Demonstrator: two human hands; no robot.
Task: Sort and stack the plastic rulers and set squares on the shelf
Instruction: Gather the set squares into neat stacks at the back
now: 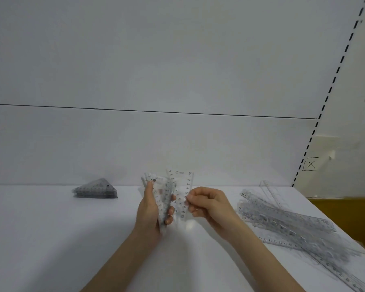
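My left hand (151, 209) grips a bunch of clear plastic set squares (159, 187) upright above the white shelf (51, 239). My right hand (207, 202) pinches the edge of one clear set square (184, 186) that stands beside the bunch, fanned out to its right. A neat stack of triangular set squares (96, 190) lies at the back left of the shelf. A loose heap of long clear rulers (289, 225) sprawls over the right side, reaching the front right edge.
The white back panel (156, 144) rises right behind the shelf. A slotted upright (325, 106) runs along the right, with a marked box drawn beside it. Past the shelf's right edge is a brown surface (346, 216).
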